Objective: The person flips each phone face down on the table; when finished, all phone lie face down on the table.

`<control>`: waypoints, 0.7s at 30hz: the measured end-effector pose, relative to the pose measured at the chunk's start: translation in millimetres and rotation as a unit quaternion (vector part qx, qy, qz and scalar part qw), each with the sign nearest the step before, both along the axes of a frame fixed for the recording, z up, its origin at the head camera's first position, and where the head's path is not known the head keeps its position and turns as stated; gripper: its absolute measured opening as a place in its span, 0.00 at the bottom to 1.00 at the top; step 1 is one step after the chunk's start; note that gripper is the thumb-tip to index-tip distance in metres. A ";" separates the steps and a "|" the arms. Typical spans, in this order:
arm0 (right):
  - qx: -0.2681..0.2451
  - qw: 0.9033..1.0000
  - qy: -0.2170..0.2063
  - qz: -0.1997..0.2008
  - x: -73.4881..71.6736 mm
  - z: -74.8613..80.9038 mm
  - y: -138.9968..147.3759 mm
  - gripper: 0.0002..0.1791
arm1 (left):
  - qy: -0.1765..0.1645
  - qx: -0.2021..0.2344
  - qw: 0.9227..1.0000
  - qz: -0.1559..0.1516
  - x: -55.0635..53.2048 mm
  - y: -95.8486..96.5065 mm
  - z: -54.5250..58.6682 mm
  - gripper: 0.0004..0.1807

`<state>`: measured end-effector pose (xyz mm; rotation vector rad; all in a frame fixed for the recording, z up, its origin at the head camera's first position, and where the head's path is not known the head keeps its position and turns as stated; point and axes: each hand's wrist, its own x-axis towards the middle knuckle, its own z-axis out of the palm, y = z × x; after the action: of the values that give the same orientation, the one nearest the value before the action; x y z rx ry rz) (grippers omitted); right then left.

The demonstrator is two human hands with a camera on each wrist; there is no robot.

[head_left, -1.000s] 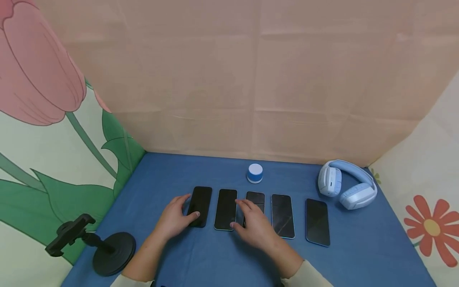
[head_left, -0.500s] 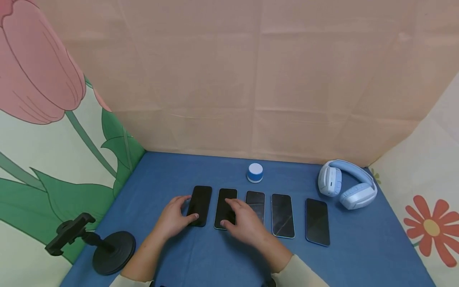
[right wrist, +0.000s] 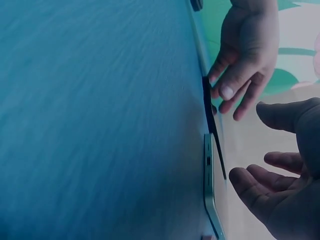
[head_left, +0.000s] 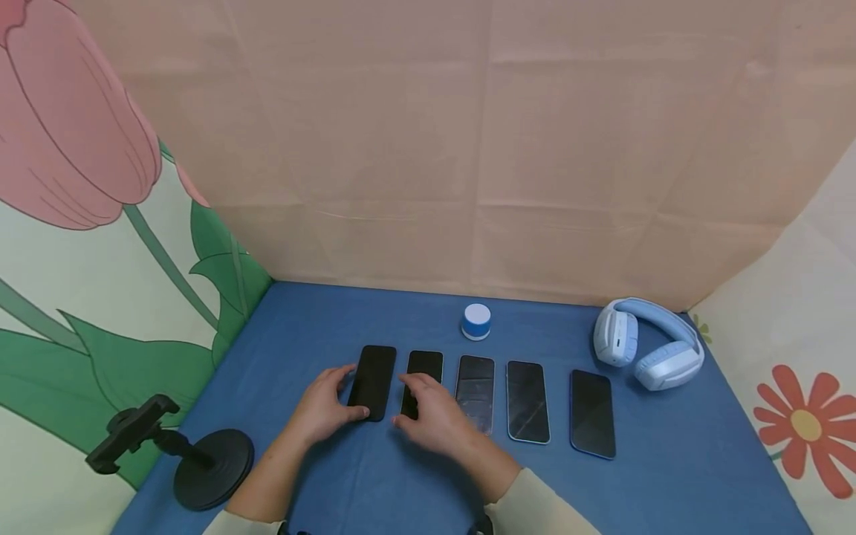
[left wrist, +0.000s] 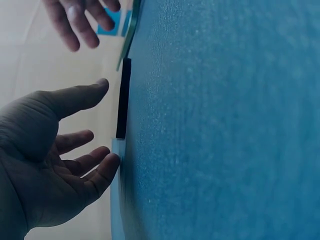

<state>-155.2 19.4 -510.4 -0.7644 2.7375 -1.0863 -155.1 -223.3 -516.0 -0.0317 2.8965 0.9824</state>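
Observation:
Phones lie face up in a row on the blue cloth. My left hand spreads its thumb and fingers about the leftmost black phone; in the left wrist view its thumb stands a little apart from that phone's dark edge. My right hand hovers over the second phone, partly covering it, with fingers loosely bent and nothing held. In the right wrist view a gap shows between my right fingertips and the pale-edged phone. A third phone lies just right of that hand.
Farther right lie a fourth phone and a fifth phone. Blue-white headphones rest at the back right. A small blue, white-topped round container stands behind the row. At the left stands a black phone stand.
My right hand has moved left, from between the second and third phones to over the second one, uncovering the third phone. The left hand stays nearly still beside the leftmost phone.

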 end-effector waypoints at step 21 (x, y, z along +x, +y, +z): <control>0.010 0.999 -0.037 0.012 -10.6 -1.6 -28.1 0.36 | -0.011 0.020 1.000 -0.003 -0.5 1.6 0.3 0.47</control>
<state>-165.8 -8.8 -512.1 -0.7369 2.6659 -1.0586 -155.6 -221.7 -515.7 -0.0319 2.8544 1.0308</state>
